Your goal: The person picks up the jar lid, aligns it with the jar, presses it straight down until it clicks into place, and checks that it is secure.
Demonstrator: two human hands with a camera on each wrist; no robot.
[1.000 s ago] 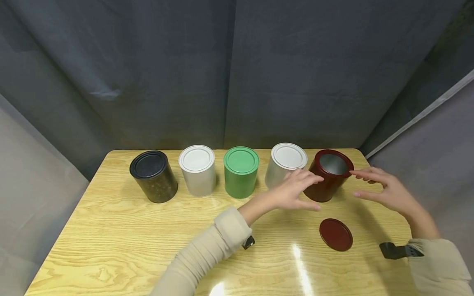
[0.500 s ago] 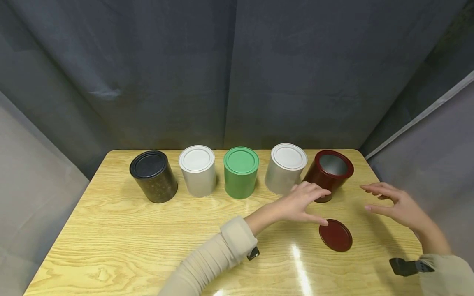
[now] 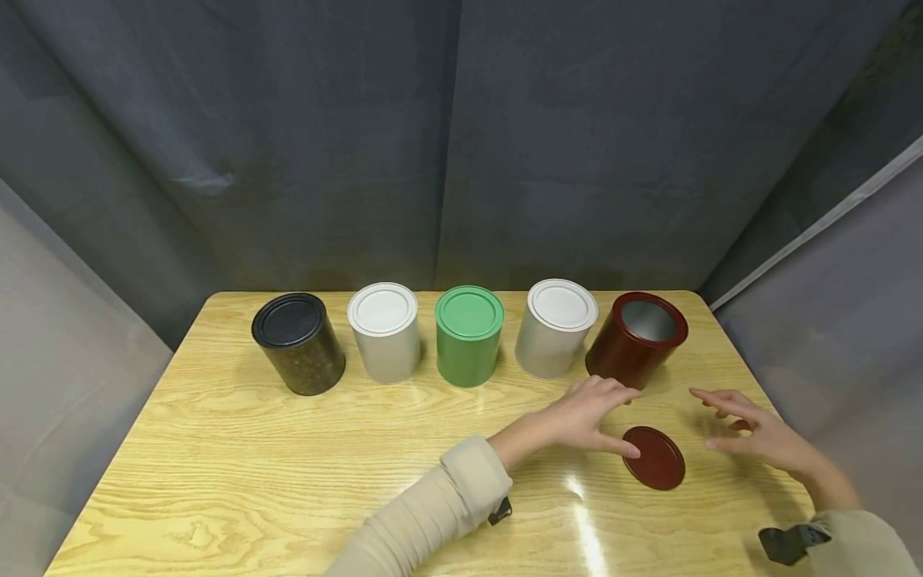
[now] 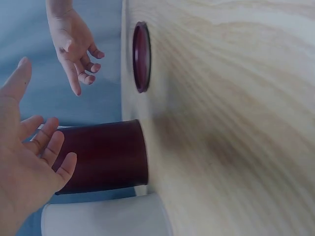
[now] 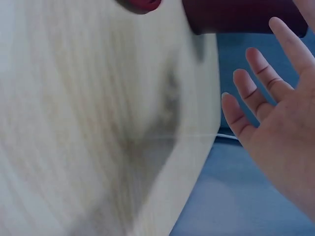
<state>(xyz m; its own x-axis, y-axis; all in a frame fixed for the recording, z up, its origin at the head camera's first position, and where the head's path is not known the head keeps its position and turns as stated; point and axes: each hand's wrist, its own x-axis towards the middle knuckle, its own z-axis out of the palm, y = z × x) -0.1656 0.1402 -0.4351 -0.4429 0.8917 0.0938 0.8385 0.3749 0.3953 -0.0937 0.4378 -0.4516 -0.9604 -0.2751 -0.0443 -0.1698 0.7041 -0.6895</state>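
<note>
A dark red can [image 3: 626, 353] stands without its lid at the right end of a row, its grey inside showing. Its round red lid [image 3: 658, 461] lies flat on the table in front of it. My left hand [image 3: 586, 415] hovers left of the lid, fingers spread and holding nothing; its thumb overlaps the lid's edge in the head view. To the lid's right, my right hand [image 3: 757, 433] is held in the air with loosely bent fingers and nothing in them. In the left wrist view both the red can [image 4: 106, 156] and the lid [image 4: 141, 56] appear beyond the left palm.
Left of the red can stand a lidded white can [image 3: 555, 328], a green can [image 3: 469, 336], another white can [image 3: 385, 332] and a black can [image 3: 299, 344]. They line the back of the wooden table [image 3: 238, 473], before a dark curtain [image 3: 324, 144].
Both hands have drawn back from beside the red can toward the front, and are now on either side of the lid. The cans and the lid have stayed in place.
</note>
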